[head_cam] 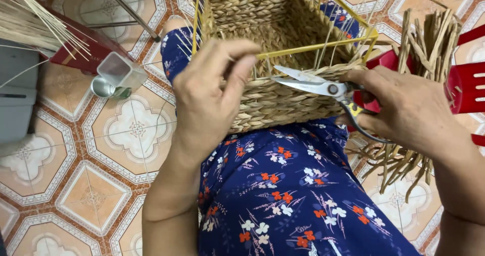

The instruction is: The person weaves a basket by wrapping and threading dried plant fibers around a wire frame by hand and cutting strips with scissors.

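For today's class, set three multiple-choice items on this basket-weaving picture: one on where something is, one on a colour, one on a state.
1. Where does the woven basket rest?
A. on the person's lap
B. on the floor tiles
C. on a red stool

2. What colour is the frame inside the basket?
A. blue
B. yellow
C. white

3. How are the blades of the scissors in the right hand?
A. closed
B. parted
C. hidden

Answers: 1 A, it sits on the flowered blue dress; 2 B, yellow bars run along its rim; 3 B, a gap shows between the blades, while the left hand pinches a strand at the rim.
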